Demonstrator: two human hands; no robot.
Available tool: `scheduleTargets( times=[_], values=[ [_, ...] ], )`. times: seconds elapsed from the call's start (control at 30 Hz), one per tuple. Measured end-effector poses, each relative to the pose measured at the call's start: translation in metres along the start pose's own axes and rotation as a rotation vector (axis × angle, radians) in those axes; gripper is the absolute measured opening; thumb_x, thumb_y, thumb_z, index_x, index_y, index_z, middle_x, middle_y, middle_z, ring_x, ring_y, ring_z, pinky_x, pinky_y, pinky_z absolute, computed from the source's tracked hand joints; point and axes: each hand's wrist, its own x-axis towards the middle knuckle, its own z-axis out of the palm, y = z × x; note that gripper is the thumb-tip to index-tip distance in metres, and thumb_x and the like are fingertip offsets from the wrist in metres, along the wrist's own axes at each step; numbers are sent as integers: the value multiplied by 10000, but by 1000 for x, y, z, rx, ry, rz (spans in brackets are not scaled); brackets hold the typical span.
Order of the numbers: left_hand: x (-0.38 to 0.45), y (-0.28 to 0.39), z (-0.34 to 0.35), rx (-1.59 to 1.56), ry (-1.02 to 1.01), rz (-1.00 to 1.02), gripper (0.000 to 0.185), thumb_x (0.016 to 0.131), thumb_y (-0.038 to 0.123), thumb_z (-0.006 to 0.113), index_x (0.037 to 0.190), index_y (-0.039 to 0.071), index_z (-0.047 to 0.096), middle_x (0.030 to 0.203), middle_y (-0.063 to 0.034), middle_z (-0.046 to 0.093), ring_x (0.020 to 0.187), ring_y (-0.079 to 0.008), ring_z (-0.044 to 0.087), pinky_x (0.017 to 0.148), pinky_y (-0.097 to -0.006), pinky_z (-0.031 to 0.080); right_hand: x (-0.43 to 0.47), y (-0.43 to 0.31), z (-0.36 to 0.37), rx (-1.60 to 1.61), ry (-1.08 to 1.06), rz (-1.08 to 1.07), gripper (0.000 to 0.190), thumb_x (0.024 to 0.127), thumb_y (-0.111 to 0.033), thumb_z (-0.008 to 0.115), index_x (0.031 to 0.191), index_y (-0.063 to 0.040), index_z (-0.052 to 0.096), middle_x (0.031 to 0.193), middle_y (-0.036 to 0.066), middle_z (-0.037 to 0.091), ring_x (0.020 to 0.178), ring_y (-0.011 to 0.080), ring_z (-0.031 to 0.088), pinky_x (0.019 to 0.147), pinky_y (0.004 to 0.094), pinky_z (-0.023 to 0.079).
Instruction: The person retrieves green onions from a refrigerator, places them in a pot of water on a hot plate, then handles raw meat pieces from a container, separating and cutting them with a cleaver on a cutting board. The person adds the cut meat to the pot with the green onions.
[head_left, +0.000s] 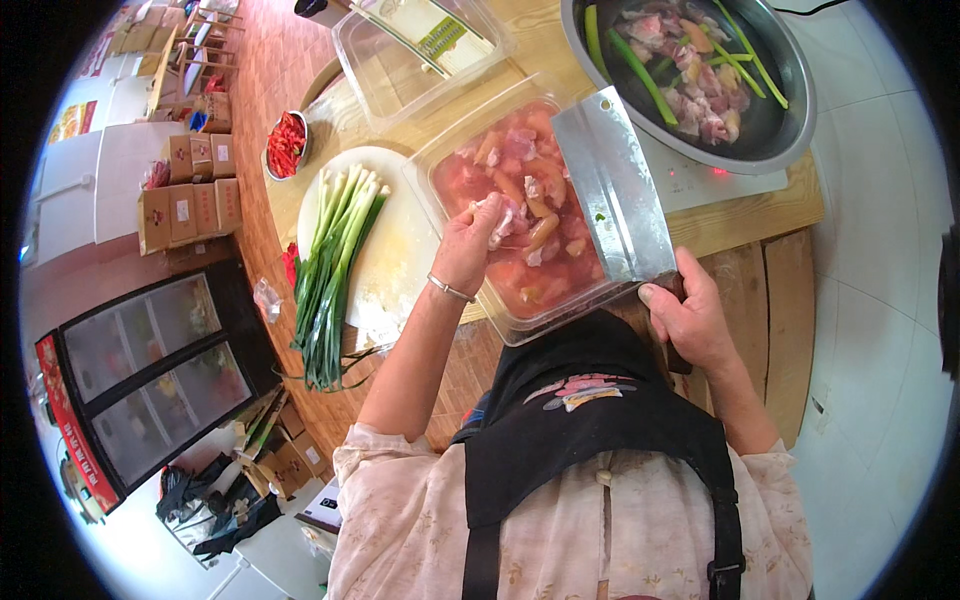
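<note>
A clear plastic container (517, 328) in front of me holds raw meat pieces (536, 176) in reddish liquid. Inside it, the fingers of my left hand (466, 244) are closed around a pale pink piece of meat (511, 223). My right hand (691, 319) grips a cleaver (611, 184) by its dark handle, and the wide blade lies over the container's right side. Beyond the blade, a metal basin (801, 112) contains liquid, meat pieces (709, 90) and green scallion lengths (641, 75). It sits on a white induction cooker (720, 187) with red lights showing.
Left of the container, a bunch of scallions (337, 262) lies across a round white cutting board (397, 277). A bowl of cut red peppers (286, 144) stands at the table's (750, 219) far left. Another clear container (382, 79) holds a printed package (442, 34).
</note>
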Motion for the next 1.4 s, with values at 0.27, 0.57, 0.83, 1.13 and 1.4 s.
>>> scheduleTargets(
  times=[0.27,0.57,0.83,1.13,1.4],
  values=[
    [4,13,12,-137,-245,-12,224,1012,142,555,1176,3,622,1025,-126,674,912,-222,685,766,-358,594,3,12,-9,-142,33,-10,208,893,-85,640,1071,-16,556,779,-16,535,685,62,464,603,259,424],
    [3,5,8,217,-31,108,215,978,74,559,1166,-9,622,1004,-95,682,836,-165,681,725,-309,588,-1,18,-16,-216,33,23,220,882,-98,654,1042,-5,535,791,11,543,736,77,466,649,274,438],
    [-30,-11,-109,1029,687,654,162,844,-7,661,1000,33,646,857,-108,633,751,-214,628,668,-327,528,13,14,16,-231,-97,-7,219,884,-78,655,1053,-1,537,784,17,539,734,81,466,643,287,435],
    [-64,-81,-190,1011,615,580,699,746,32,765,1389,106,501,1162,-150,537,1048,-290,573,817,-352,557,32,28,155,-648,-333,-369,190,927,-121,618,979,-18,466,786,232,586,754,446,600,661,495,449],
    [-45,-79,-204,1141,693,840,242,843,126,724,1072,114,644,1102,-99,632,992,-323,605,794,-420,541,53,80,249,-1008,-244,-332,186,928,-141,601,993,-31,466,801,265,627,780,471,633,669,555,481]
  ],
)
